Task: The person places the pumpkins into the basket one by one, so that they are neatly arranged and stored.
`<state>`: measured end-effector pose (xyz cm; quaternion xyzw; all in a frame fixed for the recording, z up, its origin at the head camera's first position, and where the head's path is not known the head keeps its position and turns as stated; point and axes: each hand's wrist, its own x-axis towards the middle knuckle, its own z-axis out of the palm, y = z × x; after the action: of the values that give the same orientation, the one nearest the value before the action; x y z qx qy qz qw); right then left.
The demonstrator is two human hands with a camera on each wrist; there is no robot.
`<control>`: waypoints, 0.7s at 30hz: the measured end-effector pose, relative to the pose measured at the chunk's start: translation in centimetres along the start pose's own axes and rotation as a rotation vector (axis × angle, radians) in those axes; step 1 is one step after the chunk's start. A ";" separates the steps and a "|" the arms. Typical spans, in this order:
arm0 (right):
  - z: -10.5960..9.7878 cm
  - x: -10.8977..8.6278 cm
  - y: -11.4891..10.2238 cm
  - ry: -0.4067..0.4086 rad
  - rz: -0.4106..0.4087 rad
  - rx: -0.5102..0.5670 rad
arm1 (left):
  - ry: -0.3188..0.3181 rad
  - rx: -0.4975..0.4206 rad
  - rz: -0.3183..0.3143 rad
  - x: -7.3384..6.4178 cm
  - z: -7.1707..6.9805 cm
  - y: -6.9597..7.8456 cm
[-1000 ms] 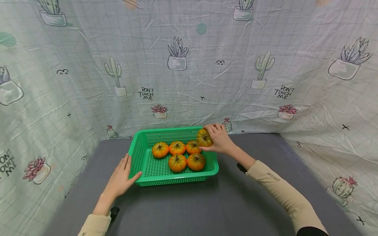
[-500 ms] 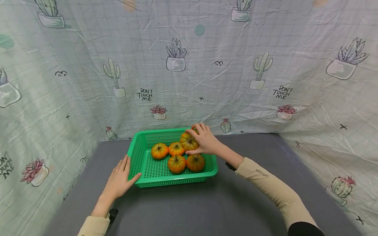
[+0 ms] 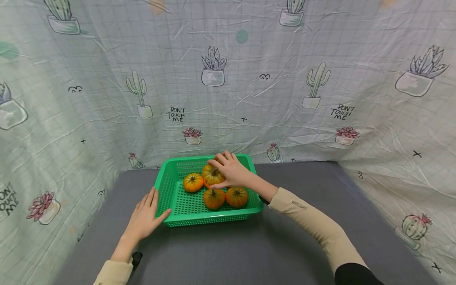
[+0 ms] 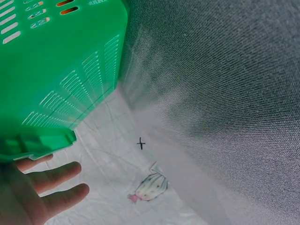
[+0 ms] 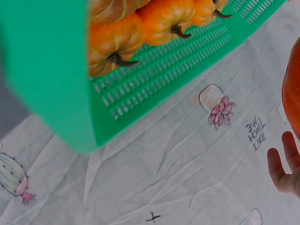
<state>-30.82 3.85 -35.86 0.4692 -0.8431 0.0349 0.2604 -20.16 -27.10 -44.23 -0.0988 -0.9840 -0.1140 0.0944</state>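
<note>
A green perforated basket (image 3: 210, 215) holds several small orange pumpkins. My right hand (image 3: 234, 171) grips a green-topped pumpkin (image 3: 211, 172) above the basket's back row. In the right wrist view its orange side (image 5: 293, 91) shows at the right edge, next to my fingers (image 5: 276, 164). One pumpkin (image 3: 193, 182) lies left of the held one, and two more, a pumpkin (image 3: 213, 198) and another pumpkin (image 3: 236, 197), lie in the front row. The hand and held pumpkin cover much of the back row. My left hand (image 3: 143, 217) rests straight-fingered against the basket's left rim.
The basket stands on a dark grey tabletop (image 3: 285, 245), close to the back. A pale cloth (image 3: 246, 95) printed with potted cacti hangs behind and along both sides.
My right hand has carried the gripped pumpkin leftward, from the basket's back right corner to over the middle of the back row. The left hand has stayed at the rim.
</note>
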 end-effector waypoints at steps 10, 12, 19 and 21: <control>0.8 1.7 -2.1 -0.074 0.001 0.027 | -0.001 0.004 -0.001 0.0 0.0 0.0; 1.2 1.9 -2.4 -0.068 0.008 0.008 | 0.000 0.002 -0.001 0.0 0.0 0.1; 2.3 2.7 -3.3 -0.142 0.068 0.003 | -0.003 -0.004 -0.006 0.0 0.0 0.1; 2.4 2.8 -3.5 -0.159 0.074 0.015 | -0.002 -0.003 -0.007 0.1 0.0 0.1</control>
<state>-30.16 -1.03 -37.25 0.4408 -0.8776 0.0133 0.1878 -20.20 -27.00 -44.21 -0.0959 -0.9843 -0.1159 0.0928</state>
